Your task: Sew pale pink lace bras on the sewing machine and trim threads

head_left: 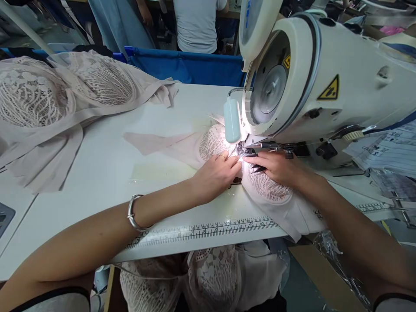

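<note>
A pale pink lace bra (269, 186) lies across the sewing machine bed, its middle under the lit presser foot (245, 151). My left hand (218, 174), with a ring on one finger, presses its bent fingers on the fabric just left of the foot. From the other side, my right hand (276, 167) reaches in, index finger stretched to the fabric beside the foot. Dark pointed blades, seemingly thread snips (259, 168), poke out from under the right hand's fingers; their handles are hidden. One bra wing (152, 142) trails left over the table.
The white sewing machine head (325, 78) fills the upper right, with a small lamp (232, 119) by the needle. More lace bras (100, 82) are heaped at left, others (214, 273) below the table edge. A printed ruler (208, 229) runs along the front. People stand beyond a blue cloth (191, 65).
</note>
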The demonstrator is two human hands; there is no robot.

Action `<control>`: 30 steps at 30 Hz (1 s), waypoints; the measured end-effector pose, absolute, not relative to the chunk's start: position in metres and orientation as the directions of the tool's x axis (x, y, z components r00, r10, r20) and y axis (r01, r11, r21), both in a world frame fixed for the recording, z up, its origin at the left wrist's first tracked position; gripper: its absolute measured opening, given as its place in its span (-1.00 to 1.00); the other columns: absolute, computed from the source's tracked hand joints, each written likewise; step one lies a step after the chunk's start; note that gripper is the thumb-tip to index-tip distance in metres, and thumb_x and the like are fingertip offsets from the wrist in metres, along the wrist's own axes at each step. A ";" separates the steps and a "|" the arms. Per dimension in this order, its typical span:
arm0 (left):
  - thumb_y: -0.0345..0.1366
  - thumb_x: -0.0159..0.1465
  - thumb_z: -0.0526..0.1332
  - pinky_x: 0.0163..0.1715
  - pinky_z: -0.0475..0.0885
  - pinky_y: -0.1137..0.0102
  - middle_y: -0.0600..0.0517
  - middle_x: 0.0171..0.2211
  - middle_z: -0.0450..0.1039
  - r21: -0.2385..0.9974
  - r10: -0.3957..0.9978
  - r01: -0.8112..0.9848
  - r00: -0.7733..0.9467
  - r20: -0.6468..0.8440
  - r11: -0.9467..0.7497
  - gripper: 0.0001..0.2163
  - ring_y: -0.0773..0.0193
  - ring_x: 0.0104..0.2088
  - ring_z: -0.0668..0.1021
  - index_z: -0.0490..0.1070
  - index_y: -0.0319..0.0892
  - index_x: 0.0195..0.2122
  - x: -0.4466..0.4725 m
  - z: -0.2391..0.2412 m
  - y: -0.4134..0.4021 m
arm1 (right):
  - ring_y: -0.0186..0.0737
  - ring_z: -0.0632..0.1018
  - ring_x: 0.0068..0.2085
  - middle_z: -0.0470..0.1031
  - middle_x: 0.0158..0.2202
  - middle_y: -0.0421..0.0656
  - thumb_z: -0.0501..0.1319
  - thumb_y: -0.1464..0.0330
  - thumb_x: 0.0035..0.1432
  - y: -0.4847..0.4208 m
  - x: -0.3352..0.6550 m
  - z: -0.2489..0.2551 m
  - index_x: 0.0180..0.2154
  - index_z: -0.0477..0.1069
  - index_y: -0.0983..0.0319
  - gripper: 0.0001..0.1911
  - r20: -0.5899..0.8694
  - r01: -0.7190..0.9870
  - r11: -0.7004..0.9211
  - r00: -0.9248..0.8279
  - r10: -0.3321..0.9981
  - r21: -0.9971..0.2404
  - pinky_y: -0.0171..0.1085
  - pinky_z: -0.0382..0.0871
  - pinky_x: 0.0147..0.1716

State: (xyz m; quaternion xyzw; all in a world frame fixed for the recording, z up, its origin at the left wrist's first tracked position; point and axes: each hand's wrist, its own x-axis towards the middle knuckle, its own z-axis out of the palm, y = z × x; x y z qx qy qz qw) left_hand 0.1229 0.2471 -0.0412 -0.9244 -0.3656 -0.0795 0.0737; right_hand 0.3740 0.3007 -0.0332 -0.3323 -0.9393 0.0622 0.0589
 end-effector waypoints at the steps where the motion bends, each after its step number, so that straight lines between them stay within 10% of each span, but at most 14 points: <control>1: -0.58 0.38 -0.01 -0.34 0.30 0.27 -0.19 0.00 0.52 -0.068 0.665 0.688 0.718 0.205 -0.723 -0.68 0.08 -0.20 0.45 0.44 -0.31 0.03 0.121 -0.041 0.249 | -0.22 0.53 -0.32 0.55 -0.29 -0.14 0.00 0.61 0.15 0.300 0.373 -0.033 0.19 0.46 0.10 -0.35 0.055 0.620 0.768 -0.772 0.634 -0.160 -0.28 0.43 -0.31; 15: -0.53 0.40 0.05 -0.24 0.28 0.25 -0.08 0.05 0.55 0.106 0.696 0.695 0.676 0.241 -0.711 -0.73 0.11 -0.16 0.42 0.46 -0.19 -0.01 0.108 -0.044 0.266 | -0.14 0.54 -0.15 0.60 -0.09 -0.12 0.09 0.52 0.18 0.291 0.368 -0.035 0.17 0.42 0.11 -0.45 0.039 0.667 0.725 -0.730 0.682 -0.171 -0.24 0.39 -0.21; 26: -0.32 0.49 -0.01 -0.24 0.45 0.21 -0.25 -0.19 0.54 0.059 0.725 0.744 0.626 0.289 -0.666 -0.71 0.05 -0.21 0.53 0.48 -0.34 -0.18 0.137 -0.035 0.232 | -0.21 0.41 -0.41 0.47 -0.41 -0.17 0.22 0.34 0.17 0.291 0.357 -0.033 -0.39 0.34 0.16 -0.90 0.060 0.817 0.535 -0.536 0.842 -0.215 -0.26 0.20 -0.42; 30: -0.18 0.50 -0.03 0.07 0.44 0.01 -0.49 0.11 0.44 0.046 0.759 0.781 0.589 0.279 -0.623 -0.54 -0.19 0.16 0.48 0.35 -0.56 0.11 0.152 -0.048 0.212 | -0.20 0.45 -0.38 0.53 -0.36 -0.18 0.19 0.45 0.12 0.290 0.362 -0.034 -0.22 0.46 0.15 -0.82 0.112 0.801 0.539 -0.530 0.841 -0.262 -0.26 0.25 -0.41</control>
